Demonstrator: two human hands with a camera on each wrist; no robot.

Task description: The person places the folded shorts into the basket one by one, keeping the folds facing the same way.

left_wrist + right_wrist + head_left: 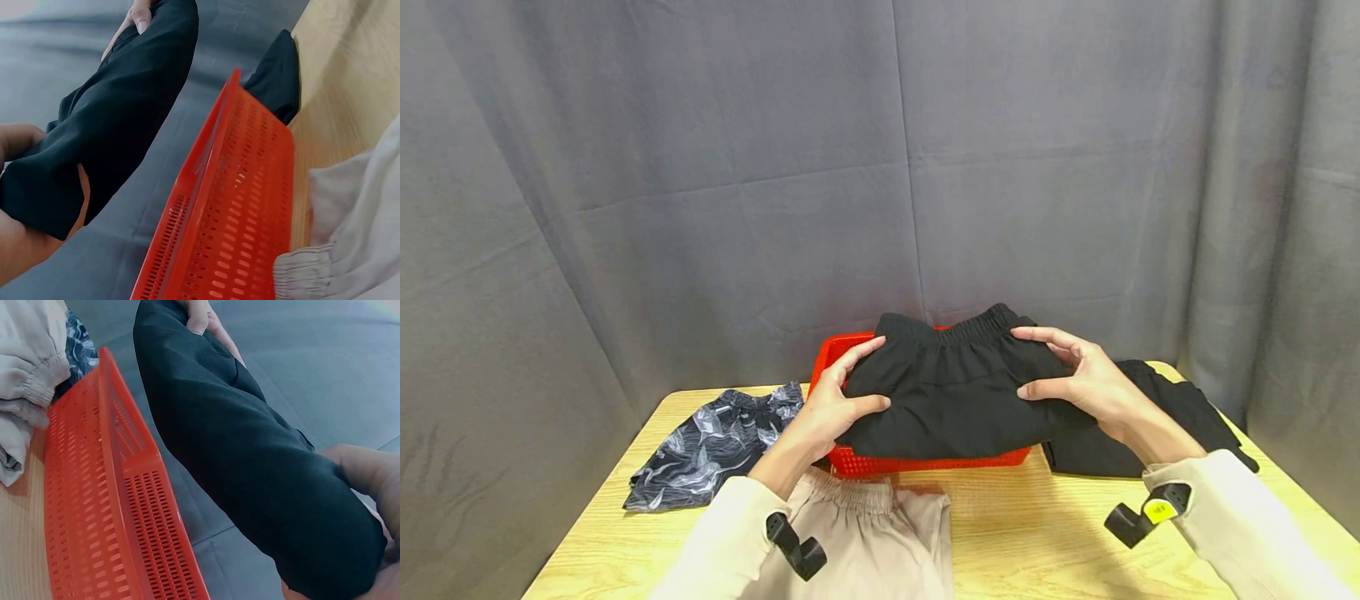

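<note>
patterned shorts (715, 446): dark with a pale leaf print, lying flat on the left part of the desk (1000, 533), apart from the hands.

beige garment (880, 533): gathered waistband toward the basket, spread on the near edge of the desk under the left forearm; also seen in the left wrist view (350, 250).

left hand (838, 404): grips the left end of the folded black shorts (955, 392), thumb on top, fingers (857, 354) curled round the far edge; held this way, it seems, to keep the fold from opening.

red basket (925, 460): perforated plastic, standing at the middle of the desk near the grey curtain (880, 167). the wrist views show its slotted wall (237, 212) (94, 506) below the shorts, with a gap between; the shorts are carried just above the basket, not resting in it.

black shorts: folded into a compact bundle, elastic waistband away from the person, held level between both hands over the basket.

right hand (1090, 383): holds the right end of the bundle, thumb on the near face, fingers wrapped over the waistband side, matching the left so the bundle stays flat.

black garment (1150, 425): lying loose on the desk right of the basket, partly hidden by the right wrist.
</note>
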